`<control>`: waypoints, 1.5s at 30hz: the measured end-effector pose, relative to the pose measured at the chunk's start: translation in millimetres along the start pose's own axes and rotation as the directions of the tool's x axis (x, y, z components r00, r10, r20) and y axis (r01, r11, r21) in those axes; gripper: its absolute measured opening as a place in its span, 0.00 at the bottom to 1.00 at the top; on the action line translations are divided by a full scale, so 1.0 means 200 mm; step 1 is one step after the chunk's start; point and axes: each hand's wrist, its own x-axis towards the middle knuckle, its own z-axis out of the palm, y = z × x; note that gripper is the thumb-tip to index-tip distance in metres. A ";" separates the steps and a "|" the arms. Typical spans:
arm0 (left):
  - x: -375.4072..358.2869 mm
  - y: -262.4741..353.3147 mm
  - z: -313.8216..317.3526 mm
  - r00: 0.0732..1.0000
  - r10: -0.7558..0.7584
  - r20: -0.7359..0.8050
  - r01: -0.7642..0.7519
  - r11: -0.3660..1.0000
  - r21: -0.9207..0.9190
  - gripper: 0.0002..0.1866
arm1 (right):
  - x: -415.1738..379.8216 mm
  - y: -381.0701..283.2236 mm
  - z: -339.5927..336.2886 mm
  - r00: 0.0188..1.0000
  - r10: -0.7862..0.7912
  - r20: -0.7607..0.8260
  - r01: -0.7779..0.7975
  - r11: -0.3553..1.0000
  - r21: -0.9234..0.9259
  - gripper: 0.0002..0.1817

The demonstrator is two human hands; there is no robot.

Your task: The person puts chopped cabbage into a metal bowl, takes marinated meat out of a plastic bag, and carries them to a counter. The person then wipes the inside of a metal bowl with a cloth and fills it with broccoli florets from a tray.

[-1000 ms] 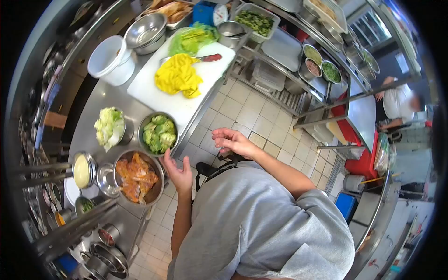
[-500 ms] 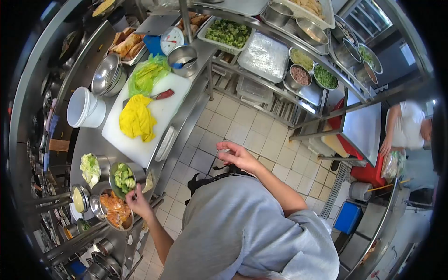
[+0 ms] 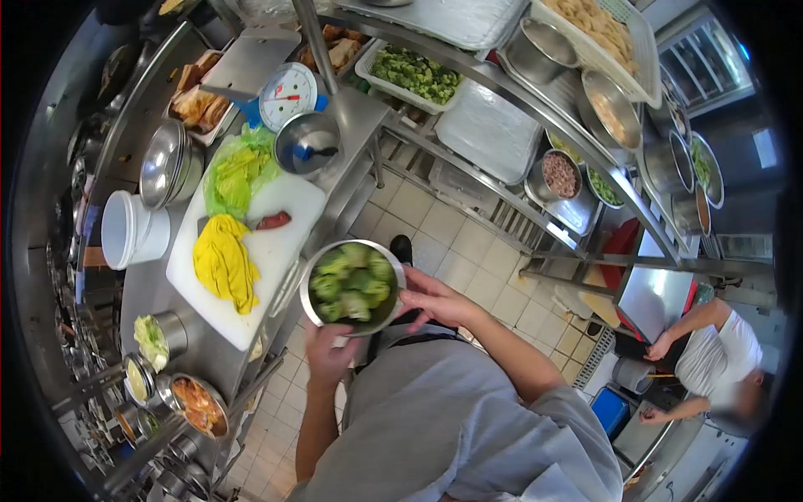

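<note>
A round metal bowl [image 3: 306, 294] of chopped green vegetables [image 3: 353, 284], broccoli by their look, is held in front of my body, off the counter. My left hand [image 3: 329, 351] grips its near left rim; part of the fingers is hidden beneath it. On the right side, my right hand [image 3: 435, 299] holds the bowl's wall between thumb and fingers. To the left is a white cutting board [image 3: 293, 201], with a yellow cloth [image 3: 226, 263], a red-handled knife [image 3: 273, 220] and a bag of leafy greens [image 3: 241, 171] on it.
A metal pot of pale leaves [image 3: 150, 341] and a bowl of orange food [image 3: 199, 407] stand at lower left. A scale [image 3: 288, 98] and a metal bowl [image 3: 307, 142] sit beyond the board. Steel shelving [image 3: 502, 79] crosses the top. Another person [image 3: 719, 351] works at right.
The bowl of greens has left the counter's front edge and moved right, in front of my body. My right hand has joined my left on it. The person at right has shifted.
</note>
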 end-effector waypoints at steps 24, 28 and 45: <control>2.34 -1.02 2.23 0.600 -0.712 0.365 0.642 0.156 -0.751 0.42 | -0.08 0.06 -0.75 0.544 0.262 -0.797 0.442 0.718 0.538 0.22; 2.58 -1.25 2.47 0.711 -0.577 0.402 0.385 -0.159 -0.909 0.32 | -0.08 0.10 -0.81 0.533 0.253 -0.808 0.418 0.751 0.511 0.22; 2.32 -0.53 2.12 0.370 -0.825 0.427 0.588 -0.147 -0.795 0.12 | -0.15 0.21 -0.91 0.544 0.257 -0.799 0.340 0.802 0.491 0.26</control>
